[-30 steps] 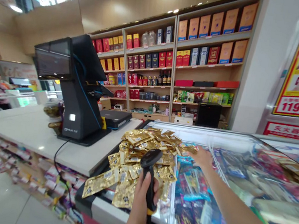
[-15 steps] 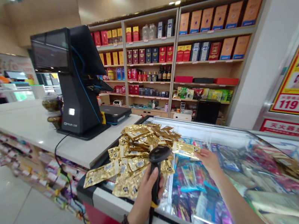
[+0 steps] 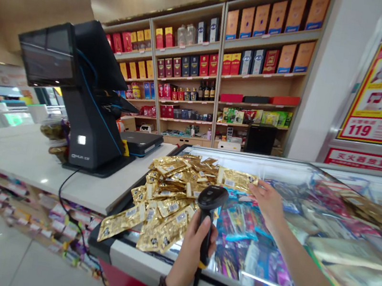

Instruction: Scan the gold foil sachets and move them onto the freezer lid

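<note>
My left hand (image 3: 197,238) is wrapped round the handle of a black barcode scanner (image 3: 211,198), its head raised toward the gold packets. Between the fingertips of my right hand (image 3: 267,201) is the right end of one gold foil packet (image 3: 237,180), its white barcode label facing me. That packet is held just beyond the scanner head, above the glass top of the freezer. Left of the scanner lies a heaped pile of gold foil packets (image 3: 163,201), with several spread toward the near edge. The scanner hides part of the pile's right side.
A glass-topped chest freezer (image 3: 296,167) holds colourful packets beneath the pile. To the left, a white counter (image 3: 11,153) carries a black register terminal (image 3: 90,112), with a cable (image 3: 68,206) hanging down. More gold packets (image 3: 362,206) lie at right. Shelves (image 3: 190,77) of boxes stand behind.
The view has shifted slightly to the right. The held packet is raised and tilted more toward me, and the scanner has moved a little to the right relative to the pile.
</note>
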`<action>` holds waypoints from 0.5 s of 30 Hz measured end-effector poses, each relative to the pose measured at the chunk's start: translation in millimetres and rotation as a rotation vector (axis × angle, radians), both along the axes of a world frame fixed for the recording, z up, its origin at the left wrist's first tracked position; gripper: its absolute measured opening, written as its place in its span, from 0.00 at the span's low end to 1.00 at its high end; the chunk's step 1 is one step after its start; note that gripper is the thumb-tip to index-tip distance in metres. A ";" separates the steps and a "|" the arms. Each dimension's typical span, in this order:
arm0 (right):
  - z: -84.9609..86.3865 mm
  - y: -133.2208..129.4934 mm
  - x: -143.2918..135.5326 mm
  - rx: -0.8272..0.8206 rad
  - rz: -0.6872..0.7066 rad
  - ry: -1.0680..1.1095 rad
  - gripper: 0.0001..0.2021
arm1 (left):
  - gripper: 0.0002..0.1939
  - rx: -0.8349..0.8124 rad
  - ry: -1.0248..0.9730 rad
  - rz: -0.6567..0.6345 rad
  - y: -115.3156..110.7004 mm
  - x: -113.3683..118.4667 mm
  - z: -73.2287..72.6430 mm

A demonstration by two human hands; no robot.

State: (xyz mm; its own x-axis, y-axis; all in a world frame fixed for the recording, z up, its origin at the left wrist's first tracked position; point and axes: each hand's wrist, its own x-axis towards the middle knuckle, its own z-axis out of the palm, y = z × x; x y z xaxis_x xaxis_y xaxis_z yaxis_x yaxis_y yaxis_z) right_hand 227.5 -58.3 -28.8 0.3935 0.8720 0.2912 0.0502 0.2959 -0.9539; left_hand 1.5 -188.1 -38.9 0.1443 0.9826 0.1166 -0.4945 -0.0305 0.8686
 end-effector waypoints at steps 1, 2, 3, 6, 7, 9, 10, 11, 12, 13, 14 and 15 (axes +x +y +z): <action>1.1 -1.9 -2.2 -0.008 0.013 0.010 0.28 | 0.33 -0.001 -0.001 -0.002 -0.6 -0.3 0.1; 2.0 -3.5 -4.2 -0.016 0.025 0.021 0.29 | 0.33 -0.001 -0.002 -0.006 -1.1 -0.5 0.3; 2.8 -4.8 -6.0 -0.023 0.034 0.030 0.29 | 0.32 0.001 -0.001 -0.010 -1.7 -0.5 0.5; 3.8 -7.3 -10.0 -0.026 0.052 0.054 0.30 | 0.32 0.007 0.001 -0.016 -3.2 0.0 1.5; 3.8 -7.7 -10.9 -0.022 0.057 0.061 0.30 | 0.32 0.007 0.001 -0.015 -3.7 0.1 2.0; 3.5 -8.2 -12.4 -0.013 0.064 0.072 0.31 | 0.32 0.008 0.001 -0.008 -4.7 0.1 2.8; 3.4 -8.2 -12.9 -0.010 0.066 0.075 0.31 | 0.31 0.009 0.001 -0.003 -5.2 0.0 3.2; 3.4 -8.3 -13.2 -0.009 0.066 0.078 0.31 | 0.31 0.010 0.002 0.002 -5.7 -0.1 3.6; 3.5 -8.5 -13.4 -0.009 0.064 0.080 0.31 | 0.31 0.011 0.002 0.005 -6.0 -0.3 3.9; 3.8 -8.7 -13.6 -0.010 0.060 0.081 0.31 | 0.30 0.012 0.002 0.006 -6.3 -0.5 4.0; 4.1 -9.0 -13.6 -0.013 0.056 0.082 0.31 | 0.30 0.011 0.001 0.005 -6.4 -0.6 4.0; 4.6 -9.4 -13.5 -0.015 0.051 0.082 0.31 | 0.30 0.010 0.000 0.003 -6.3 -0.6 3.6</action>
State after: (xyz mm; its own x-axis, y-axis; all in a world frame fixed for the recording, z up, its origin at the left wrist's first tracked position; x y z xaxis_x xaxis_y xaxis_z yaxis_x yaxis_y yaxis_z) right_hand 213.9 -67.7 -24.2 0.3704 0.8956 0.2464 -0.0429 0.2815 -0.9586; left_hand 0.9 -194.3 -35.3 0.1413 0.9819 0.1264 -0.4941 -0.0407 0.8685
